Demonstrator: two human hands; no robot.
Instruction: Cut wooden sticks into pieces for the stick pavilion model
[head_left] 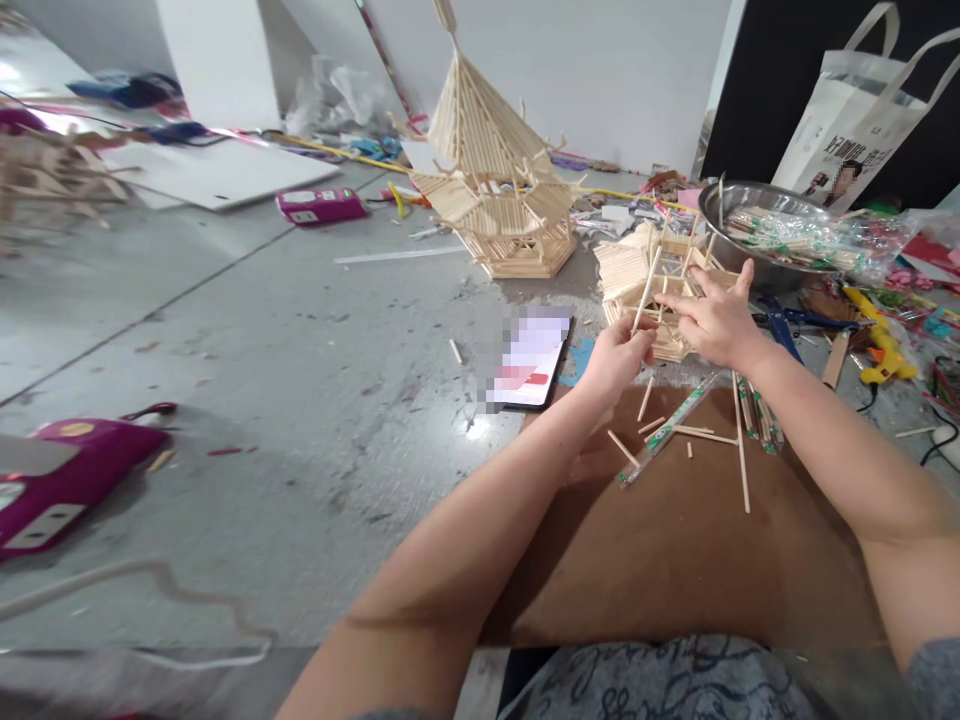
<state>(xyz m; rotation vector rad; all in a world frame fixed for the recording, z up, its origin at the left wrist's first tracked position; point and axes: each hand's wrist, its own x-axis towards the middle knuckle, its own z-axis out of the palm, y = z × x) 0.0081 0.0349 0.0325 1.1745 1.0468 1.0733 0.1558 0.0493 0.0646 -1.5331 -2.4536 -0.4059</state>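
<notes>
Pinching a wooden stick (648, 289) in my left hand (619, 350), right hand (718, 322) spread at the stick frame (624, 270) beside the steel bowl (766, 273), I'm apparently lining up a piece, which calls for steady aim.

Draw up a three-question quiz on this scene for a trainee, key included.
1. Which hand holds the stick?
2. True or false: the phone lies inside the bowl.
3. The roof of the tall model is: A) flat, B) pointed, C) missing.

Key:
1. The left hand.
2. False; the phone is outside the bowl.
3. B.
</notes>
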